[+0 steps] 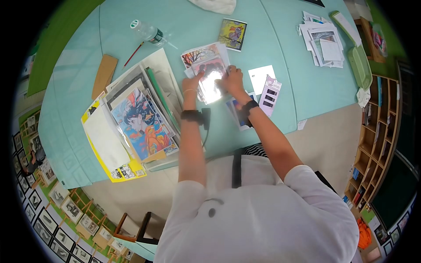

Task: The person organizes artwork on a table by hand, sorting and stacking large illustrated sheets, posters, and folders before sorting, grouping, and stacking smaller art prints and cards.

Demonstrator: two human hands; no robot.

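Note:
A glossy picture in a clear sleeve lies on a small stack of prints, with strong glare on its lower part. My left hand grips its left edge, the thumb on top. On the right edge rests my right hand, fingers bent around the border. Behind them, a print with bare trees sticks out at the upper left. A yellow and purple picture lies beyond the stack. Beside my right forearm are blue-edged cards, a white card and a lilac package with dark windows.
Left of my arms, a thick pile of artwork reaches the front edge of the table. Farther back are a plastic bottle, a red pencil and brown cardboard. Loose prints and a green box stand right.

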